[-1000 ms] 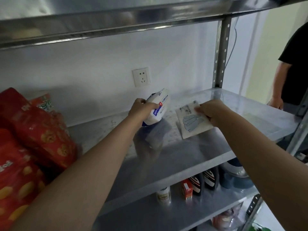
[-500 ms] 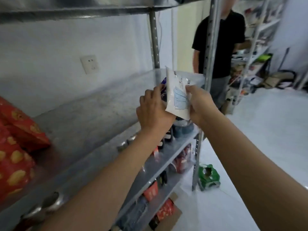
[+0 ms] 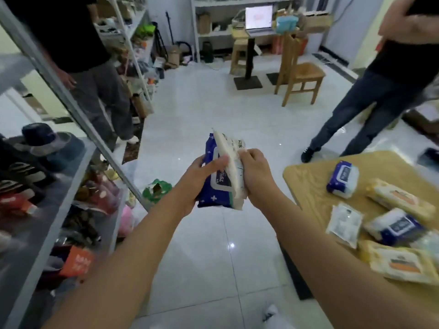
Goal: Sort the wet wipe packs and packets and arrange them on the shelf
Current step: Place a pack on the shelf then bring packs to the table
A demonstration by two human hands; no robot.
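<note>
My left hand (image 3: 202, 179) grips a dark blue wet wipe pack (image 3: 215, 193) from its left side, held in the air over the floor. My right hand (image 3: 255, 173) pinches a flat white packet (image 3: 231, 150) that stands on edge against the blue pack's right side. On the wooden table (image 3: 313, 193) at the right lie more packs: a blue one (image 3: 343, 179), a blue and white one (image 3: 395, 227), a flat white packet (image 3: 344, 225) and yellow packs (image 3: 401, 203) (image 3: 401, 263). The metal shelf unit (image 3: 78, 119) stands at the left.
The shelf's lower levels hold hats (image 3: 45, 141) and mixed goods. Two people stand nearby, one beside the shelf (image 3: 95, 74), one at the right (image 3: 380, 96). A wooden chair (image 3: 300, 70), a stand with a laptop (image 3: 259, 19) and a green item (image 3: 156, 189) on the tiled floor.
I have turned away from the shelf toward the room and table. Both hands drew back from the shelf with the blue pack and the white packet, now held together in front of me.
</note>
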